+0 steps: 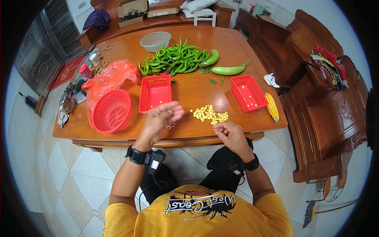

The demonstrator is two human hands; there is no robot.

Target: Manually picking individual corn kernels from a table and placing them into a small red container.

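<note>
A loose pile of yellow corn kernels (205,113) lies on the wooden table between my hands. My left hand (164,115) hovers left of the pile, just in front of a red rectangular basket (155,93) with a few kernels inside. Its fingers are stretched out, with the thumb over the palm, and nothing shows in them. At the pile's near right edge is my right hand (232,136), thumb and fingertips drawn together; whatever they pinch is too small to make out. A second red rectangular basket (249,94), holding several scattered kernels, stands farther right. Beside it rests a corn cob (272,107).
Green chili peppers (173,59) are heaped behind the baskets, near a pale green eggplant (229,70) and a grey colander (155,41). A round red basket (111,111) and an orange plastic bag (114,77) occupy the left. A crumpled tissue (271,80) lies near the right edge.
</note>
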